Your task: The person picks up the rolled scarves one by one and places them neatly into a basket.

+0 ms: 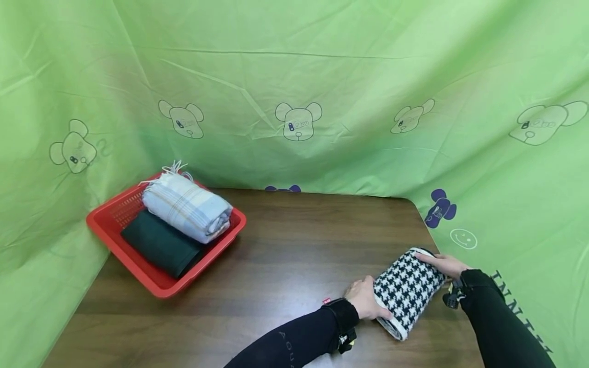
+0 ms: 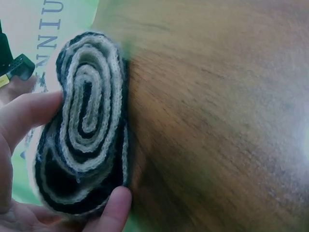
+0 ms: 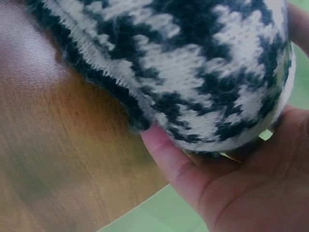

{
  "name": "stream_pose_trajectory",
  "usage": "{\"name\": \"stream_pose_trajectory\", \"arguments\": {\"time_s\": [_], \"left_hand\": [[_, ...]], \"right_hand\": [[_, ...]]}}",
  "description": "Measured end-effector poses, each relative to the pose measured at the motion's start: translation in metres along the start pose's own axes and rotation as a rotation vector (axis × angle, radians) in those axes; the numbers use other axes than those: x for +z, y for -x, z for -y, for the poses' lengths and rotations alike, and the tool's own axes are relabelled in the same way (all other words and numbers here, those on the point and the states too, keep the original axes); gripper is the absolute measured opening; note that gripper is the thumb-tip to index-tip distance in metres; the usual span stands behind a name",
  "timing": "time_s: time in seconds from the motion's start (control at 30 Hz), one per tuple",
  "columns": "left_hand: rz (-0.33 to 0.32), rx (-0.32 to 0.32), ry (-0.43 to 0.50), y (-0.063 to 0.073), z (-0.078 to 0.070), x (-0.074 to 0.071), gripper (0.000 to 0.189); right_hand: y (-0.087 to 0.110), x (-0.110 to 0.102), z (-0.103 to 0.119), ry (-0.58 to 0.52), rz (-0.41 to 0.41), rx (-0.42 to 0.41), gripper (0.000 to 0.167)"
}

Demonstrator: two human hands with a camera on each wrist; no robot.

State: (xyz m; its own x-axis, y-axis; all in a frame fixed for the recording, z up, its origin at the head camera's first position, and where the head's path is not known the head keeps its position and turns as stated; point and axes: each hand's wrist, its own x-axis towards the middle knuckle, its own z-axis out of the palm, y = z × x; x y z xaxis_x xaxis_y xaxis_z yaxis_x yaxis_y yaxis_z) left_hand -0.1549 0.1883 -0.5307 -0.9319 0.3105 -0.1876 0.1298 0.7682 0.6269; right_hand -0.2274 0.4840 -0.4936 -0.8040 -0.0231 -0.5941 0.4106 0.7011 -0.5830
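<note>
A rolled black-and-white houndstooth knitted scarf (image 1: 409,286) is at the right side of the wooden table. My left hand (image 1: 365,300) grips its near-left end, thumb on top. At the far-right end, my right hand (image 1: 445,265) holds the roll between thumb and fingers. Seen from the left wrist, the end of the scarf (image 2: 89,111) shows its spiral layers, with the left hand's fingers curled around both edges. In the right wrist view the right hand (image 3: 241,188) cups the scarf's other end (image 3: 193,72), with fingers partly hidden beneath it.
On the table's left stands a red plastic basket (image 1: 161,290). Inside lie a rolled pale blue plaid scarf (image 1: 186,202) with white fringe and a folded dark green cloth (image 1: 161,243). A green curtain (image 1: 294,76) printed with bear heads hangs around the wooden table (image 1: 285,255).
</note>
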Motion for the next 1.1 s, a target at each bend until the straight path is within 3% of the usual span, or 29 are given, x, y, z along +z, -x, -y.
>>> {"name": "stream_pose_trajectory", "arguments": {"time_s": [0.2, 0.37, 0.6, 0.8, 0.87, 0.93, 1.03, 1.1], "left_hand": [[-0.004, 0.027, 0.09, -0.001, 0.003, 0.0, 0.067], [0.0, 0.033, 0.152, -0.002, 0.006, -0.001, 0.07], [0.03, -0.05, 0.267, -0.004, 0.011, -0.006, 0.068], [0.016, -0.053, 0.361, -0.01, 0.02, 0.001, 0.059], [0.052, -0.077, 0.515, -0.007, 0.019, 0.0, 0.053], [0.121, -0.12, 0.699, 0.001, 0.014, -0.01, 0.05], [0.202, -0.159, 0.941, 0.002, 0.016, -0.011, 0.05], [0.235, -0.167, 1.002, 0.001, 0.018, -0.013, 0.051]], "right_hand": [[0.002, 0.004, -0.005, -0.072, -0.012, 0.005, 0.091], [0.003, 0.006, -0.005, -0.065, -0.03, 0.015, 0.091], [0.004, 0.006, -0.005, -0.042, -0.051, 0.03, 0.091], [0.005, 0.009, -0.006, -0.048, -0.048, 0.016, 0.074], [0.006, 0.011, -0.005, -0.047, -0.05, 0.015, 0.077], [0.006, 0.012, -0.004, -0.043, -0.054, 0.017, 0.081], [0.005, 0.014, -0.003, -0.057, -0.056, 0.024, 0.085], [0.004, 0.015, -0.003, -0.071, -0.057, 0.032, 0.083]]}}
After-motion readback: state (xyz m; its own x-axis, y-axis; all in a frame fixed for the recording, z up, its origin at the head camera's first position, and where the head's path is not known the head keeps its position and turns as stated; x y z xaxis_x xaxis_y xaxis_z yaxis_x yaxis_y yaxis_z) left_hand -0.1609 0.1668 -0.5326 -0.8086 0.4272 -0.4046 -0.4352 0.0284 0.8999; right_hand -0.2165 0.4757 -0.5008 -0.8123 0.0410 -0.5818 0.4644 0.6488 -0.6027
